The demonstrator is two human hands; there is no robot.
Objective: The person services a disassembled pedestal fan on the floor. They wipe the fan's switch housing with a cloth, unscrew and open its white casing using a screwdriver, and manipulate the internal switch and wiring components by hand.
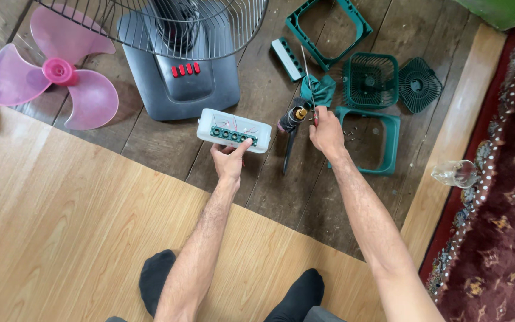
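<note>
While the white switch box (234, 130) is pinched at its lower edge by the left hand (229, 160), open side up so its wiring shows, a thin rod-like tool (309, 80) is clenched in the right hand (327, 132) beside the green frame (374, 138), whose floor-level hollow holds small loose screws (349, 135).

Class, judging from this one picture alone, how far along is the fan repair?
Done: the pink blade lies off the grey fan base, and green housing frames and grilles lie apart. In hand: the left hand holds a white switch box showing wires; the right hand grips a thin tool. Left: everything remains unassembled.
</note>
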